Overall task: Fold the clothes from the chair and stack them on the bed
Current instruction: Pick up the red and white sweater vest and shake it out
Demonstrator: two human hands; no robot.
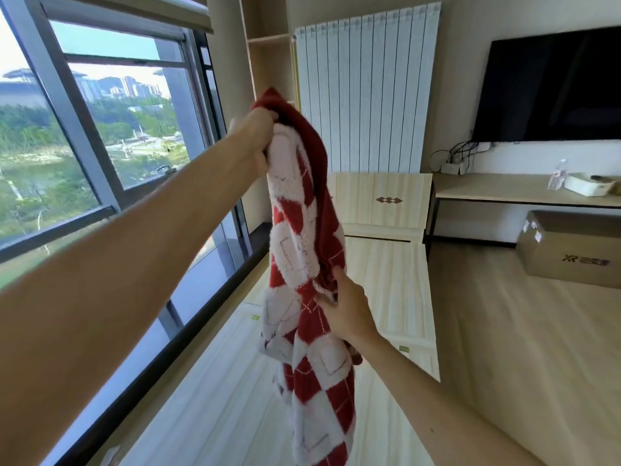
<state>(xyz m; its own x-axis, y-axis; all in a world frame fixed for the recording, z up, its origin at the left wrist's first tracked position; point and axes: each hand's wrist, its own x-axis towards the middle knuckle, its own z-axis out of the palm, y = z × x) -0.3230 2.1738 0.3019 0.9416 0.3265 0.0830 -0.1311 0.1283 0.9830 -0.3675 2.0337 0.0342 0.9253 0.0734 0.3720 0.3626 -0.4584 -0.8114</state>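
Two hands: we hold the sweater [302,230] up, bed [396,297] beneath it.
Left hand [258,139]: clenched on sweater's top, so it hangs straight.
Right hand [346,307]: pinches sweater's middle, probably seeking an edge.

window [100,129], radiator [366,89], wall television [551,89], cardboard box [571,250] near desk [504,190]
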